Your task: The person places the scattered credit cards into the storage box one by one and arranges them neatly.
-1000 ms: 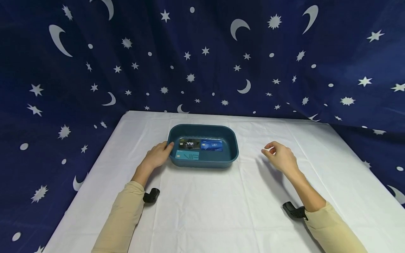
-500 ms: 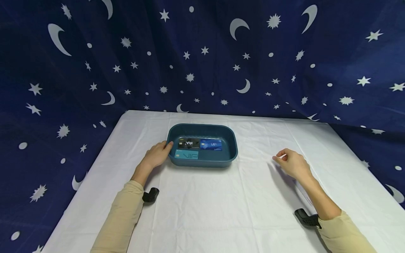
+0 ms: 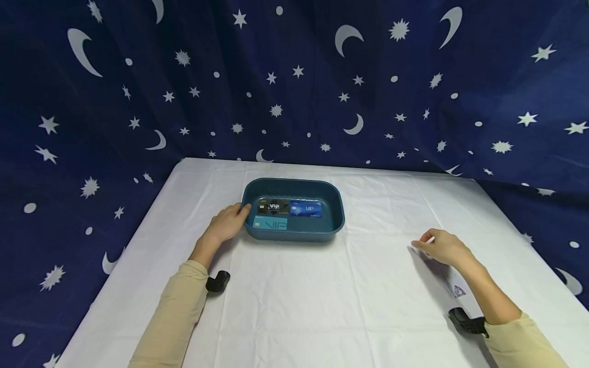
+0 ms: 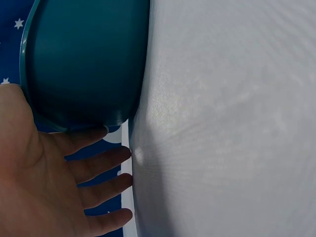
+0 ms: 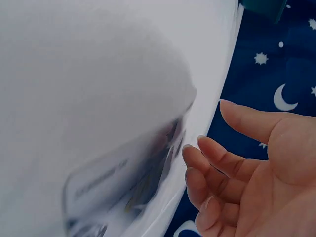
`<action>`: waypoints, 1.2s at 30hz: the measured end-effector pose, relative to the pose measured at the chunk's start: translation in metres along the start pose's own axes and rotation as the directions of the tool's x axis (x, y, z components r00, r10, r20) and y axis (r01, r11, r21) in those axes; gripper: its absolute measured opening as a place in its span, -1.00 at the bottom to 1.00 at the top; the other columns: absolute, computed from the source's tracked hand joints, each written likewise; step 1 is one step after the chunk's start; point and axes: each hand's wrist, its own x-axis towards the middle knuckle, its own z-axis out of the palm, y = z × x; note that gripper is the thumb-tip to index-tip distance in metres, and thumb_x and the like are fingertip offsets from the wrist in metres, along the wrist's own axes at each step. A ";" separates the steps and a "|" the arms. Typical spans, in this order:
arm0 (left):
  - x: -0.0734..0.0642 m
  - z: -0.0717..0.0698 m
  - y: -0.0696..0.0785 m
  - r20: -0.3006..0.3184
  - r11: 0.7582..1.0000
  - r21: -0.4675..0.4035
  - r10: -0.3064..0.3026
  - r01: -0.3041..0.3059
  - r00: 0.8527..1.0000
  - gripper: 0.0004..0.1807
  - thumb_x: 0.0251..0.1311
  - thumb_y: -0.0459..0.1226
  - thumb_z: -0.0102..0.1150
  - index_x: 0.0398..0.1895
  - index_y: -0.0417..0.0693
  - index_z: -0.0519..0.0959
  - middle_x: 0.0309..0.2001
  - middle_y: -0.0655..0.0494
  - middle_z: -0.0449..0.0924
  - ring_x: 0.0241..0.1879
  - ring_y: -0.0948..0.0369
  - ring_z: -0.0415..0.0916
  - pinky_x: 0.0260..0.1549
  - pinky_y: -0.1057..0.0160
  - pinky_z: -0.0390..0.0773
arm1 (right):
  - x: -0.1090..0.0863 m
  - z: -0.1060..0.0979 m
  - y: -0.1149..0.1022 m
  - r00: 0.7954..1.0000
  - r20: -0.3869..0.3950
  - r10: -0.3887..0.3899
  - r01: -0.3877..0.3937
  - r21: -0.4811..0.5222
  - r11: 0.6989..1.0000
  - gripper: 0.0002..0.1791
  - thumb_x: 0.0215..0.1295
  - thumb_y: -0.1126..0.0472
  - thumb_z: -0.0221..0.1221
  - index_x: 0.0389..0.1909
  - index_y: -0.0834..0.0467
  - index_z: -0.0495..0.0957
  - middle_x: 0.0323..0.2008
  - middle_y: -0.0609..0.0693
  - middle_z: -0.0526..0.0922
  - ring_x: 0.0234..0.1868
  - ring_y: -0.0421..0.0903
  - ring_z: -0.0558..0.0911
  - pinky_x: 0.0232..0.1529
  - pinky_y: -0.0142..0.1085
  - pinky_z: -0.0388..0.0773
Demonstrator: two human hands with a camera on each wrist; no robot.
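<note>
A teal plastic bin (image 3: 317,236) stands at the middle of the table, holding a black VIP card (image 3: 273,207), a blue VIP card (image 3: 306,209) and a light teal VIP card (image 3: 270,223). My left hand (image 3: 226,223) grips its left end, thumb over the rim and fingers along the outside; in the left wrist view the fingers are spread. At the right, my right hand (image 3: 444,247) hovers with loosely bent fingers, thumb and fingertips apart in the right wrist view. Below it lies a white printed flat thing (image 3: 460,291), partly hidden by the forearm and blurred in the right wrist view.
A creased white cloth (image 3: 294,306) covers the table. Behind and beside it hangs a dark blue curtain (image 3: 303,92) with moons and stars. A black wrist device (image 3: 218,282) is on the left wrist, another black device (image 3: 466,322) on the right.
My right hand has moved right and toward the body, and the white printed thing has come into view beneath that forearm. The left hand and the bin have stayed in place.
</note>
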 end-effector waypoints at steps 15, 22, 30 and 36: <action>0.002 -0.001 -0.001 0.006 1.000 0.010 -0.004 0.004 1.000 -0.34 0.50 0.01 -0.47 0.28 -0.37 0.31 0.23 -0.35 0.33 0.24 -0.26 0.21 0.11 -0.31 0.14 | -0.009 -0.008 0.036 0.996 0.035 0.077 -0.078 0.022 0.997 -0.50 0.34 -0.08 0.09 -0.26 0.37 0.44 -0.50 0.05 0.46 -0.45 -0.03 0.43 -0.45 -0.24 0.29; 0.002 -0.001 -0.001 0.013 1.000 0.008 -0.009 0.008 1.000 -0.32 0.50 0.02 -0.47 0.33 -0.38 0.25 0.28 -0.35 0.27 0.28 -0.26 0.15 0.14 -0.33 0.08 | -0.013 -0.008 0.043 0.996 0.031 0.086 -0.087 0.007 0.996 -0.49 0.34 -0.10 0.07 -0.26 0.37 0.44 -0.55 0.00 0.52 -0.46 -0.04 0.44 -0.44 -0.23 0.28; 0.002 0.000 -0.001 0.013 1.000 -0.001 -0.002 0.002 1.000 -0.33 0.49 0.02 -0.46 0.30 -0.38 0.28 0.26 -0.35 0.29 0.27 -0.27 0.17 0.13 -0.33 0.10 | -0.018 -0.008 0.044 0.996 0.025 0.081 -0.080 -0.031 0.996 -0.52 0.36 -0.11 0.05 -0.42 0.28 0.41 -0.57 0.02 0.41 -0.49 -0.03 0.38 -0.48 -0.24 0.25; 0.002 0.000 -0.001 0.015 1.000 -0.006 -0.015 0.015 1.000 -0.33 0.50 0.00 -0.45 0.35 -0.39 0.21 0.29 -0.35 0.24 0.30 -0.27 0.12 0.16 -0.34 0.05 | -0.017 -0.004 0.042 0.996 0.036 0.078 -0.078 -0.002 0.997 -0.54 0.36 -0.10 0.06 -0.45 0.25 0.40 -0.56 -0.02 0.43 -0.50 -0.08 0.38 -0.48 -0.26 0.25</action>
